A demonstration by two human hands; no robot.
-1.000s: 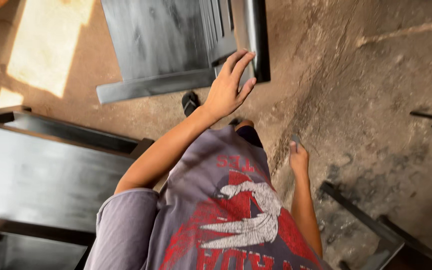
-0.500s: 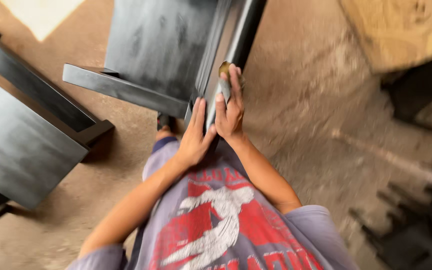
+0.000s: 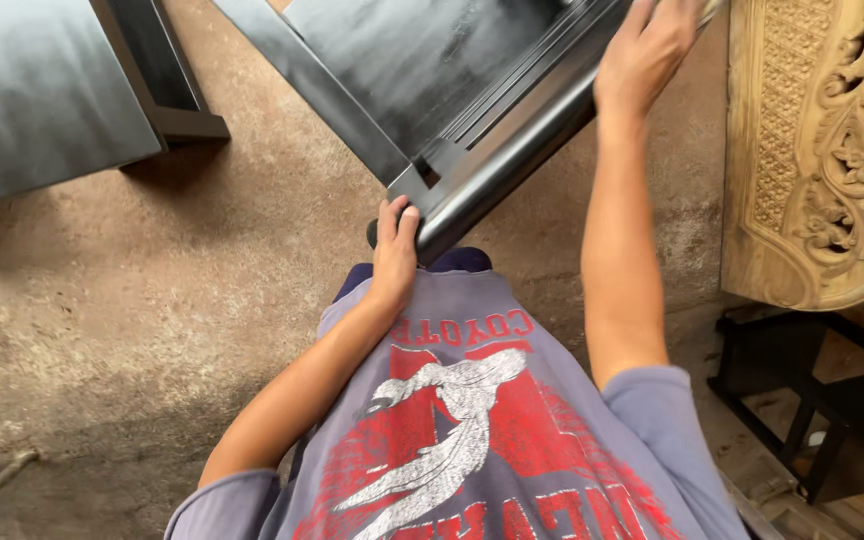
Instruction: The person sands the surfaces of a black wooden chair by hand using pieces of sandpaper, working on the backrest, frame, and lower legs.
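Looking from the left, we see a black panel (image 3: 47,90) standing on the concrete floor (image 3: 152,330). Near the middle, our left hand (image 3: 394,245) grips the lower end of a black frame (image 3: 452,100), with the fingers curled over its round rail (image 3: 512,160). This frame leans across the upper middle, just above our knees. Further right, our right hand (image 3: 647,50) rests on the upper part of the rail; we cannot tell if it is clenched. A carved wooden piece (image 3: 822,150) stands at the far right.
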